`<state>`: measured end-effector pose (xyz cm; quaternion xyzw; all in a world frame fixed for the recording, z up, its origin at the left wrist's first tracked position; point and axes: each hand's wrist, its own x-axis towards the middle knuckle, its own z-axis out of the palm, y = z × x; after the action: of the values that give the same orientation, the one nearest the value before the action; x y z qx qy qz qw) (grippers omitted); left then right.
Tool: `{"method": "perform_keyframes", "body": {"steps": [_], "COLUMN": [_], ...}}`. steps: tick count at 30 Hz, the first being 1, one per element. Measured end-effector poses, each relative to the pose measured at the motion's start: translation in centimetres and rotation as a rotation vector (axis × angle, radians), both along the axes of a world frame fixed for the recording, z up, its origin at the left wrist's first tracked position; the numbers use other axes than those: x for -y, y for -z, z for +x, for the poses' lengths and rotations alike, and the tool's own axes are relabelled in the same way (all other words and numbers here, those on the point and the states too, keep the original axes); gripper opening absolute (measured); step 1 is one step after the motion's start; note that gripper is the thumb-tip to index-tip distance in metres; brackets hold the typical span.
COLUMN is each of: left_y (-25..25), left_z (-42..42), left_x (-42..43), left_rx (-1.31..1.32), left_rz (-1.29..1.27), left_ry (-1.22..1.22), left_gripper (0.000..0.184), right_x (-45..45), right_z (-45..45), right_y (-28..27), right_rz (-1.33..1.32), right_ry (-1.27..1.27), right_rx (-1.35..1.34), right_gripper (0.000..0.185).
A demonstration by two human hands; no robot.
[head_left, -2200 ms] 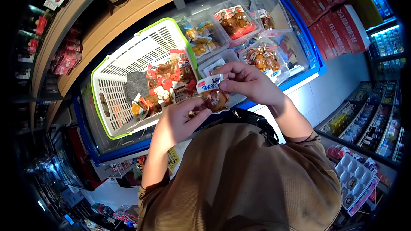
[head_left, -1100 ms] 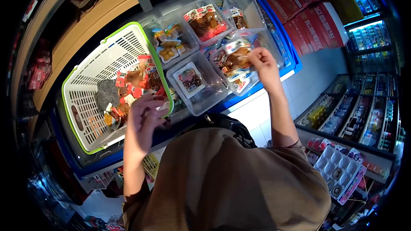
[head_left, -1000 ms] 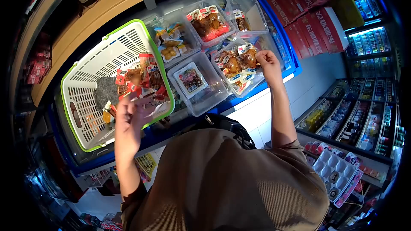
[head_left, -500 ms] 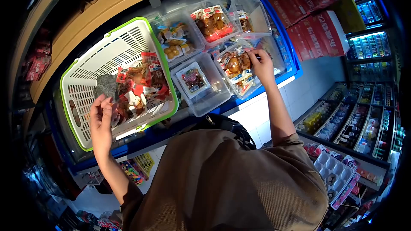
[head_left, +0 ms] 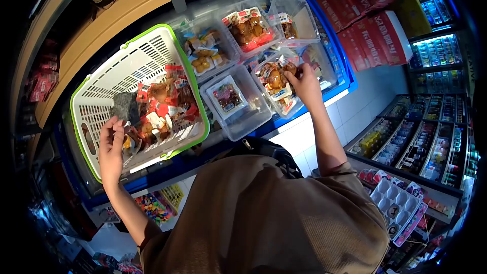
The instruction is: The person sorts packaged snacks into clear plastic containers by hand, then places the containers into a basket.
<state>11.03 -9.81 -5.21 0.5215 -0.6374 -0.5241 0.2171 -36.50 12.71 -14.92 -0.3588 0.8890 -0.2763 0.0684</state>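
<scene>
Packets (head_left: 276,78) of brown food lie heaped in a clear tub (head_left: 298,108) on the right part of the counter (head_left: 349,73). The right grip (head_left: 308,85) is over the tub's edge, thumb and forefinger bent toward each other at the top of the heap (whether they pinch a packet, I cannot tell). Just left of it, a second tub (head_left: 256,117) holds one flat pack (head_left: 227,96) with a pale border. Behind these stand three more tubs: one with yellow packs (head_left: 205,61), one with red-labelled packs (head_left: 248,29), one with a brown pack (head_left: 288,26). On the counter's left part, a white basket (head_left: 142,61) with a green rim holds red packs (head_left: 175,96) and a dark grey thing (head_left: 124,105). At the basket's left end is the left grip (head_left: 110,155), fingertips near the thumb, beside an orange pack (head_left: 131,145) (held or merely near, I cannot tell). Beyond the counter's right end are stacked red boxes (head_left: 378,40); behind the basket runs a wooden shelf (head_left: 109,35)
</scene>
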Motion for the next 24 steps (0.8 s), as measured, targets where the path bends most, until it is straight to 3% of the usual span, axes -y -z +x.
{"method": "perform_keyframes", "body": {"steps": [1,6,11,14,17,19,21,23,24], "left_y": [0.1,0.2,0.9,2.2,3.1,3.3,8.6,10.2,11.3], "left_z": [0.0,-0.8,-0.6,-0.2,-1.9,-4.3,-4.9,-6.8,-6.8], "left_x": [0.0,-0.1,0.6,2.5,5.7,7.1,10.1,12.2,12.7], "left_rx": [0.008,0.044,0.132,0.288,0.46,0.585,0.656,0.942,0.811], "left_rz": [0.005,0.006,0.0,-0.025,0.036,-0.14,-0.272,-0.249,-0.063], "left_ry": [0.01,-0.001,0.16,0.249,0.348,0.499,0.443,0.319,0.22], "left_gripper": [0.045,0.042,0.039,0.037,0.039,0.044,0.046,0.04,0.036], "right_x": [0.1,0.7,0.5,0.6,-0.2,-0.5,-0.3,-0.6,-0.7], "right_z": [0.0,0.6,-0.3,0.3,1.4,2.1,3.7,4.1,4.3], "right_y": [0.3,0.4,1.3,-1.7,-4.4,-5.5,-7.4,-7.6,-7.9], "right_rz": [-0.081,-0.083,-0.156,-0.247,-0.224,-0.269,-0.266,-0.281,-0.283], "right_ry": [-0.033,-0.163,-0.166,-0.149,-0.098,-0.147,-0.137,-0.179,-0.19], "right_rx": [0.058,-0.24,-0.157,-0.251,-0.034,0.007,0.034,0.001,0.01], "right_gripper": [0.038,0.026,0.023,0.021,0.021,0.02,0.02,0.02,0.02]}}
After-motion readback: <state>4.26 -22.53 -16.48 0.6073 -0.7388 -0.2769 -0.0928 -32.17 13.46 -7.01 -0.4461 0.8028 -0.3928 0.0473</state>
